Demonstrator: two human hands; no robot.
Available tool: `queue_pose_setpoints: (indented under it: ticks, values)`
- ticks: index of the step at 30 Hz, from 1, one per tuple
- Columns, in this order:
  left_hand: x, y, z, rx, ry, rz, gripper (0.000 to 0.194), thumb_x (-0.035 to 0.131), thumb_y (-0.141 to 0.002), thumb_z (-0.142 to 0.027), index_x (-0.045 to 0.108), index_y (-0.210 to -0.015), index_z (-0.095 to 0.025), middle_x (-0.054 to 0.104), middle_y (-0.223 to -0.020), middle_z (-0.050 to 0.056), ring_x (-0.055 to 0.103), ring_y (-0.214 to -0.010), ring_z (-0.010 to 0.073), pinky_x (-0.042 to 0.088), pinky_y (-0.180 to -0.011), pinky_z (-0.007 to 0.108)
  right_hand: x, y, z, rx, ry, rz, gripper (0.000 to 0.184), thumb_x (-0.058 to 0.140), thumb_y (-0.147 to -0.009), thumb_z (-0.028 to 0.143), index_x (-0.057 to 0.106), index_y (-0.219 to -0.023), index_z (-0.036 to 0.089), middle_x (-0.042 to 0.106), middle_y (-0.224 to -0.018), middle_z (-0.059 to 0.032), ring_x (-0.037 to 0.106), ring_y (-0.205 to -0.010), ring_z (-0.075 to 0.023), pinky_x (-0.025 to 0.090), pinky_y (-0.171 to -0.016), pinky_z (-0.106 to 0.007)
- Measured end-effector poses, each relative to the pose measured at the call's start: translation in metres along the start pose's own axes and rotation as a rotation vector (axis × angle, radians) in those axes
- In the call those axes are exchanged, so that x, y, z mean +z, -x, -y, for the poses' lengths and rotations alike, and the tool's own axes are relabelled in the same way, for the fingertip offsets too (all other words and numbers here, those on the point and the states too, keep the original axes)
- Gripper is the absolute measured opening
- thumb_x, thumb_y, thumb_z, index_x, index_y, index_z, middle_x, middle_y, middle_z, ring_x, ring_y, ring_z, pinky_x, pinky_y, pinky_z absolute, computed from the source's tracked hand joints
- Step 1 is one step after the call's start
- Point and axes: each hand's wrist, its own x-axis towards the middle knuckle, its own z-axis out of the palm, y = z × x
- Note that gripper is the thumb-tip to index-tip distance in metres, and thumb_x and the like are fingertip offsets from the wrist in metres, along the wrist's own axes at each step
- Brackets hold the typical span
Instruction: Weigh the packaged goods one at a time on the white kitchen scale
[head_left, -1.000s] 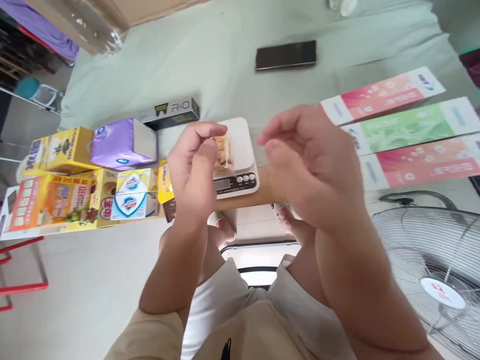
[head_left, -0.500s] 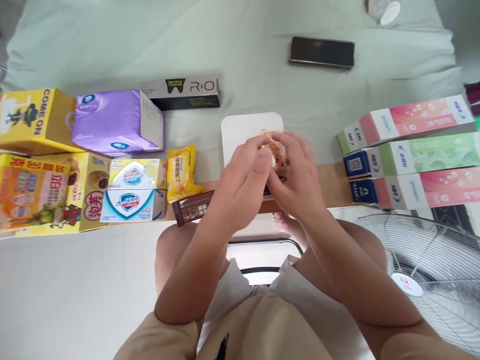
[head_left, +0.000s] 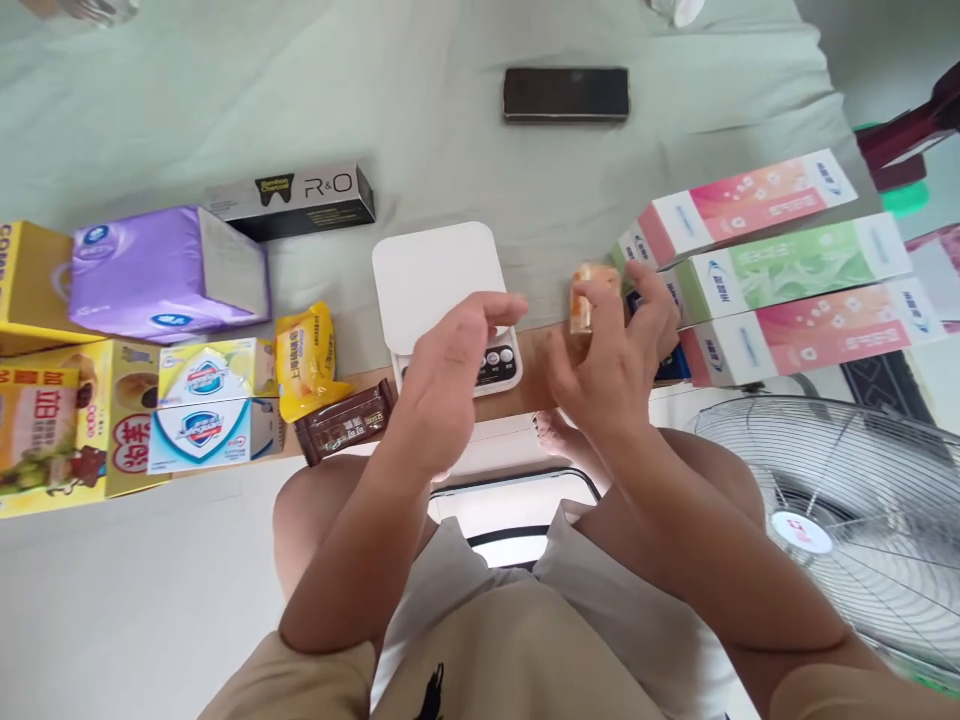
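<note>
The blurred snack packet [head_left: 583, 297] is at the right hand [head_left: 619, 370], near the long cartons [head_left: 817, 260], partly covered by fingers; whether that grip clamps it, I cannot tell. The left hand [head_left: 446, 375], its grip loosely apart, hides part of the white scale [head_left: 439, 275]. A yellow carton [head_left: 37, 285] is cut off; its contents are hidden.

A cloth-covered surface [head_left: 427, 120] carries phone [head_left: 566, 95], scale [head_left: 439, 275], cartons [head_left: 802, 255].
</note>
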Motion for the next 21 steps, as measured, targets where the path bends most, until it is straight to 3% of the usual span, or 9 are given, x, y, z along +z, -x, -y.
queue_pose_setpoints:
  ticks: [3, 6, 9, 12, 16, 21]
  values:
    - [-0.006, 0.002, -0.008, 0.080, -0.038, -0.138, 0.036, 0.044, -0.107, -0.047, 0.073, -0.109, -0.026, 0.077, -0.116, 0.005, 0.070, -0.115, 0.0239, 0.055, -0.108, 0.043, -0.012, 0.002, 0.019, -0.151, -0.150, -0.019, 0.031, 0.058, -0.094, 0.030, 0.055, -0.125, 0.026, 0.051, -0.141, -0.0151, 0.057, -0.133, -0.0315, 0.054, -0.104, -0.053]
    - [-0.022, 0.013, -0.012, 0.104, -0.198, -0.305, 0.014, 0.058, -0.100, -0.034, 0.070, -0.105, -0.028, 0.074, -0.116, 0.004, 0.070, -0.110, 0.0221, 0.057, -0.104, 0.042, -0.016, 0.004, 0.040, -0.288, -0.346, -0.046, 0.027, 0.056, -0.094, 0.023, 0.054, -0.121, 0.025, 0.057, -0.131, -0.0138, 0.063, -0.120, -0.0267, 0.058, -0.095, -0.046]
    - [-0.051, 0.030, -0.007, 0.096, -0.405, -0.487, 0.016, 0.062, -0.096, -0.030, 0.067, -0.111, -0.026, 0.069, -0.118, 0.006, 0.068, -0.114, 0.0229, 0.055, -0.107, 0.045, -0.013, 0.008, 0.063, -0.371, -0.478, -0.046, 0.028, 0.057, -0.090, 0.016, 0.055, -0.118, 0.023, 0.061, -0.123, -0.0147, 0.066, -0.110, -0.0257, 0.059, -0.088, -0.042]
    - [-0.085, 0.047, 0.005, -0.057, -0.640, -0.607, 0.021, 0.063, -0.092, -0.029, 0.067, -0.111, -0.023, 0.069, -0.119, 0.010, 0.066, -0.119, 0.0264, 0.053, -0.109, 0.048, -0.003, 0.014, 0.089, -0.403, -0.564, -0.008, 0.028, 0.054, -0.089, 0.015, 0.057, -0.115, 0.024, 0.062, -0.121, -0.0133, 0.066, -0.109, -0.0253, 0.061, -0.088, -0.041]
    - [-0.108, 0.067, 0.017, -0.300, -0.855, -0.545, 0.029, 0.064, -0.090, -0.030, 0.067, -0.117, -0.021, 0.069, -0.130, 0.014, 0.064, -0.127, 0.0309, 0.051, -0.114, 0.051, 0.012, 0.019, 0.121, -0.378, -0.607, 0.095, 0.026, 0.050, -0.090, 0.017, 0.064, -0.113, 0.020, 0.065, -0.119, -0.0156, 0.065, -0.110, -0.0259, 0.058, -0.090, -0.041]
    - [-0.096, 0.080, 0.017, -0.421, -1.076, -0.456, 0.044, 0.063, -0.092, -0.036, 0.067, -0.134, -0.023, 0.061, -0.154, 0.013, 0.047, -0.144, 0.0409, 0.040, -0.121, 0.064, 0.024, 0.018, 0.145, -0.282, -0.413, 0.416, 0.027, 0.050, -0.095, 0.025, 0.071, -0.112, 0.021, 0.075, -0.115, -0.0132, 0.062, -0.125, -0.0323, 0.046, -0.106, -0.050]
